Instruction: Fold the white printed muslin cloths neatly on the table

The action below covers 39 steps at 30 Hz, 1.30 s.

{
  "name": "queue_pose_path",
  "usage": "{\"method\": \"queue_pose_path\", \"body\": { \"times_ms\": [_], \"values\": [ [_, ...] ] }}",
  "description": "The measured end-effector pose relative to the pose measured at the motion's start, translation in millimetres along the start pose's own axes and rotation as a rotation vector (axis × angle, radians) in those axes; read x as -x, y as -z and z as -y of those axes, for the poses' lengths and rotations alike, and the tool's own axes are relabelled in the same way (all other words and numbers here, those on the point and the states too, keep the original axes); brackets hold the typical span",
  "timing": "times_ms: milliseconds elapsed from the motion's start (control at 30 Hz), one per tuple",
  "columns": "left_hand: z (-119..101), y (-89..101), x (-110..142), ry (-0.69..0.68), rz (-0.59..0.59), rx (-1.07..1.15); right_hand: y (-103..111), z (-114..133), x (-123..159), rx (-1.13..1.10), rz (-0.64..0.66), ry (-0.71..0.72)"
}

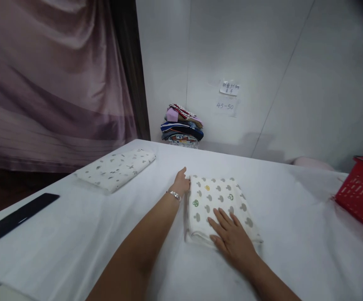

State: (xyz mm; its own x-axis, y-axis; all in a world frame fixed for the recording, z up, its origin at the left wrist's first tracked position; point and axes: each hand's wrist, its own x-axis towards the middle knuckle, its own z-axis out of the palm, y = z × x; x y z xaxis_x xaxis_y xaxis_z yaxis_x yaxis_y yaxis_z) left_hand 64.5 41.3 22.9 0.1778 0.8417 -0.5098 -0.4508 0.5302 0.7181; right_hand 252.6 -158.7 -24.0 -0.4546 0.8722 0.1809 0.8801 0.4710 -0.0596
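A folded white cloth with grey, green and yellow mushroom prints [219, 200] lies on the white table [262, 188] in front of me. My right hand [231, 236] rests flat on its near right corner, fingers stretched out and apart. My left hand [181, 182], with a silver bracelet at the wrist, touches the cloth's far left edge; its fingers curl at the edge and I cannot see whether they pinch it.
A second folded white cloth with grey prints [117, 169] lies at the far left. A black flat object [16, 217] sits near the left edge. A stack of coloured folded clothes [181, 125] stands by the wall. A red basket [361, 196] is at the right edge.
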Motion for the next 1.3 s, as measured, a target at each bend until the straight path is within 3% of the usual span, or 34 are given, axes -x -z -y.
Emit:
{"method": "queue_pose_path", "body": {
  "times_ms": [233,533,733,833,967,1067,1300],
  "values": [
    [18,1.2,-1,-0.111,-0.013,-0.152,3,1,0,-0.051,0.033,-0.02],
    [35,14.7,20,-0.295,-0.021,-0.508,2,0,-1,-0.052,0.018,-0.013],
    [47,5.3,24,-0.509,-0.142,-0.741,3,2,-1,-0.049,0.017,-0.018],
    [55,-0.5,39,-0.716,-0.183,-1.063,5,3,-2,-0.063,0.008,-0.022],
    [77,-1.1,66,-0.965,-0.034,-1.522,8,2,-2,-0.083,0.012,-0.019],
    [95,5.1,74,-0.962,0.064,-1.695,9,3,-3,-0.1,0.033,-0.03],
    [102,13.2,70,-0.967,0.057,-1.776,23,-2,-6,-0.24,0.087,-0.035]
  ]
}}
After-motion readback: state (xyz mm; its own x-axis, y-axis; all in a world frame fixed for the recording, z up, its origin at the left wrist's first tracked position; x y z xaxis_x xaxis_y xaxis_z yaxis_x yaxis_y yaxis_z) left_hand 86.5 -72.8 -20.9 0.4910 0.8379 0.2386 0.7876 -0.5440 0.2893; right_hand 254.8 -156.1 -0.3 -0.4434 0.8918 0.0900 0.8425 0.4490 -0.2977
